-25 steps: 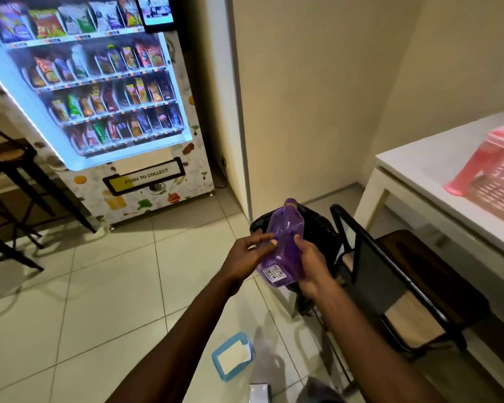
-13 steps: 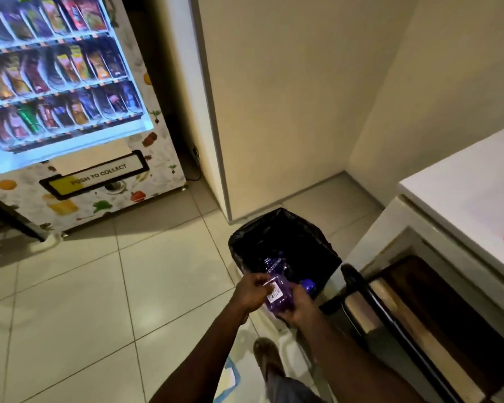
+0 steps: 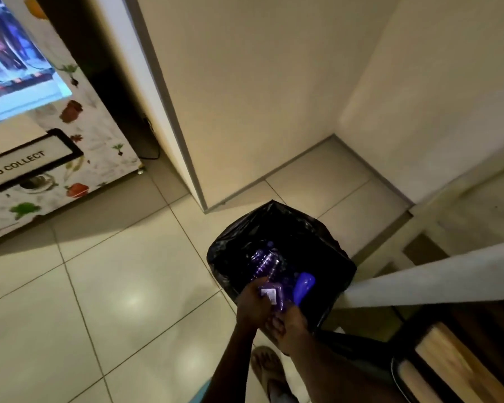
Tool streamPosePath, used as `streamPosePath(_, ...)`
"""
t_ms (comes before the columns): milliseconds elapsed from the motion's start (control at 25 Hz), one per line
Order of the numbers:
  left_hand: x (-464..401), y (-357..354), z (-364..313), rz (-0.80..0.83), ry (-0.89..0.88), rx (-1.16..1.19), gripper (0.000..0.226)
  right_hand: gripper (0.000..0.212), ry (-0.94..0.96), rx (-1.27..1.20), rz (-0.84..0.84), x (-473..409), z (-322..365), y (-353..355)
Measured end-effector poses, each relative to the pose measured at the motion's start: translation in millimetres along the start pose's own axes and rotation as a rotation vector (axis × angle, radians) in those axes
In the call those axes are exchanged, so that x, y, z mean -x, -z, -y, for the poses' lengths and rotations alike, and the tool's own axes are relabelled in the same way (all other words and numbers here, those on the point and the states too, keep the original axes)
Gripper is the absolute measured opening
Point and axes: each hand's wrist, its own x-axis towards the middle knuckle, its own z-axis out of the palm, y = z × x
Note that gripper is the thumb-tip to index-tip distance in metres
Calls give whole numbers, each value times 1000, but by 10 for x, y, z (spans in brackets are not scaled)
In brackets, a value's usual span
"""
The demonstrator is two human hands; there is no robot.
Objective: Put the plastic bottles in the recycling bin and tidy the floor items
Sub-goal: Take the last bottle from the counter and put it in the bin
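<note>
A snack vending machine (image 3: 32,158) stands far left on the tiled floor; the bin (image 3: 341,266), lined with a black bag, sits in the corner nearer right, purple bottles already lying inside. Both hands meet over its near rim: the left hand (image 3: 252,308) and right hand (image 3: 291,321) together clasp a purple plastic bottle (image 3: 274,295) by its labelled body. It looks empty, light and crushable, best gripped around the middle.
</note>
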Motion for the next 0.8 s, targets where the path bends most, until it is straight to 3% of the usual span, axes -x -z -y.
streamPosePath(120, -310, -69, 292, 26, -12, -6, 41, 44, 5, -73, -76, -402, -158, -201)
streamPosePath(320, -502, -77, 737, 92, 98, 45, 56, 30, 42, -19, 29, -756, -232, -345)
streamPosePath(560, -519, -90, 1198, -93, 74, 109, 49, 32, 84, 68, -14, -1055, -414, -451)
streamPosePath(800, -456, -118, 1446, -132, -8, 157, 47, 30, 268, 37, -50, -1122, -584, -452)
